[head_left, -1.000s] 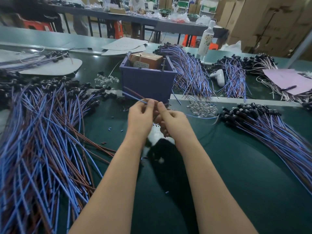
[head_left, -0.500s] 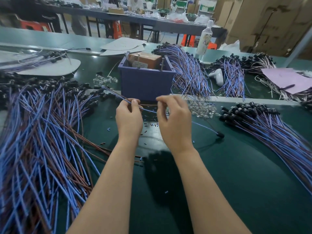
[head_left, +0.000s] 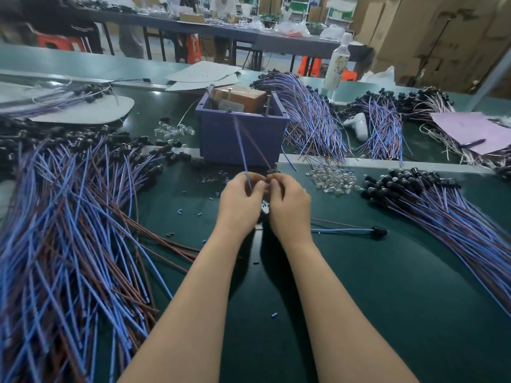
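Blue wire [head_left: 241, 145] and brown wire [head_left: 253, 145] rise toward twelve o'clock from our hands, before the box [head_left: 218, 145]. Our left hand [head_left: 240, 201] pinches the blue wire; our right hand [head_left: 289, 207] pinches a black cap [head_left: 272, 171] at its three o'clock.

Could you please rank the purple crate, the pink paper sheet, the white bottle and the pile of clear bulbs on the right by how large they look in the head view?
1. purple crate
2. pink paper sheet
3. white bottle and pile of clear bulbs: about alike; the bottle stands farther off, so I won't rank them.
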Demonstrator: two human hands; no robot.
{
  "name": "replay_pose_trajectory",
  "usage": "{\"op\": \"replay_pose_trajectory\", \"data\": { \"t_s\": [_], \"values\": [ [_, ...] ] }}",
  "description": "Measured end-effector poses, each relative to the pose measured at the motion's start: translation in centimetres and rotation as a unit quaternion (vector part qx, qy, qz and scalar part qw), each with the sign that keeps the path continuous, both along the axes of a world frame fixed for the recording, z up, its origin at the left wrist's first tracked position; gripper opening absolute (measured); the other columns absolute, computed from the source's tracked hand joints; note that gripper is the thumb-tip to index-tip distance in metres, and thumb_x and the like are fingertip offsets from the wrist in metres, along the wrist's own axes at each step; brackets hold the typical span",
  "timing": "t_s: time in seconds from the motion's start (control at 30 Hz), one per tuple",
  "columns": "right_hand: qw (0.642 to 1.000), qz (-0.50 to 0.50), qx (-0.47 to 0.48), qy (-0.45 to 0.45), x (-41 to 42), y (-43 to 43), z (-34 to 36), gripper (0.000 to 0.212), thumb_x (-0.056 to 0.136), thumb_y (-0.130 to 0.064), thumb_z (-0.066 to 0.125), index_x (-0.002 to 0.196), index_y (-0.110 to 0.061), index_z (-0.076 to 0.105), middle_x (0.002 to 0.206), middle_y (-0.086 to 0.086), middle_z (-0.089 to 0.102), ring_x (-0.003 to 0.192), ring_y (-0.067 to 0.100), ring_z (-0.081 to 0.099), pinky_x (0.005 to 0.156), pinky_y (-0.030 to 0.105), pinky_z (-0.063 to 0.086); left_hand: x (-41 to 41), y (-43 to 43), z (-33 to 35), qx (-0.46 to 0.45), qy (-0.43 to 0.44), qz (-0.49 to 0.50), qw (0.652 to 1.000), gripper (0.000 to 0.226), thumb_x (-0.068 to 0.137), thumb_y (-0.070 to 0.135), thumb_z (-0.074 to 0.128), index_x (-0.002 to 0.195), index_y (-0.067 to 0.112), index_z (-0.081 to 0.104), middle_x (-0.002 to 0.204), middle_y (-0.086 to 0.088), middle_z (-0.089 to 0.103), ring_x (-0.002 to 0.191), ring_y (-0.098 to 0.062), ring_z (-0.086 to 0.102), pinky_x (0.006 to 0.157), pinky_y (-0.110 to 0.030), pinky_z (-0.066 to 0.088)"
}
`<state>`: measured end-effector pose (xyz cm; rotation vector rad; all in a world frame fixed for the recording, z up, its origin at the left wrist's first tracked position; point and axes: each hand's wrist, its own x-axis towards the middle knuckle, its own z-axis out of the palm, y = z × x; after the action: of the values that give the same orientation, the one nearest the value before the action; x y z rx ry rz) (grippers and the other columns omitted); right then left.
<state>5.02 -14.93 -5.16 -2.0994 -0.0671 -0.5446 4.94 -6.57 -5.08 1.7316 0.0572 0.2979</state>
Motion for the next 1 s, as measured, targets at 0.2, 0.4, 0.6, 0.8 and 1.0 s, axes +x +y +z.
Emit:
{"op": "replay_pose_trajectory", "data": {
  "t_s": [0.2,0.4,0.6,0.8,1.0],
  "values": [
    [0.98,-0.04,0.193,0.041,0.6,-0.5,0.0,0.016,0.097,-0.008,0.045,0.11,-0.012,0.054,0.07,-0.002,0.062,0.08,0.027,0.067,0.088,0.046,0.051,0.0,0.8,0.4,0.12,0.103,-0.051,0.986,0.023,0.099,0.017,0.034,0.111,0.011,0.052,0.101,-0.006,0.065,0.088,-0.019,0.061,0.073,-0.024,0.047],
    [0.993,-0.038,0.11,0.0,0.4,-0.6,-0.1,0.031,0.095,-0.005,0.044,0.125,-0.01,0.05,0.078,-0.006,0.062,0.073,0.008,0.058,0.069,0.009,0.04,0.0,1.6,0.7,0.057,0.093,-0.037,0.993,0.015,0.1,0.01,0.035,0.102,0.012,0.05,0.073,0.005,0.067,0.069,-0.008,0.061,0.069,-0.026,0.047],
    [0.999,-0.028,0.041,-0.021,0.0,-0.7,0.4,0.032,0.096,-0.009,0.046,0.127,-0.011,0.048,0.088,0.006,0.068,0.084,0.03,0.065,0.083,0.047,0.049,0.0,2.5,0.3,-0.033,-0.028,0.157,0.987,0.014,0.101,0.017,0.04,0.106,0.024,0.051,0.068,0.007,0.066,0.052,-0.002,0.054,0.056,-0.023,0.042],
    [1.0,0.015,-0.002,-0.007,-0.1,-0.1,0.0,0.04,0.094,-0.009,0.049,0.134,-0.011,0.046,0.096,0.009,0.07,0.089,0.028,0.063,0.085,0.037,0.047,0.4,1.7,0.4,-0.046,-0.048,0.099,0.993,0.05,0.099,0.009,0.04,0.147,0.013,0.025,0.077,0.01,0.063,0.066,0.007,0.056,0.079,-0.021,0.049],
    [1.0,0.024,-0.019,-0.005,-0.1,0.1,-0.4,0.043,0.093,-0.008,0.051,0.135,-0.012,0.046,0.098,0.007,0.07,0.091,0.028,0.062,0.08,0.027,0.037,0.3,1.5,-0.2,-0.01,-0.049,0.097,0.994,0.046,0.097,0.01,0.046,0.14,0.015,0.029,0.077,0.016,0.064,0.069,0.009,0.055,0.063,-0.008,0.04]
  ]
}}
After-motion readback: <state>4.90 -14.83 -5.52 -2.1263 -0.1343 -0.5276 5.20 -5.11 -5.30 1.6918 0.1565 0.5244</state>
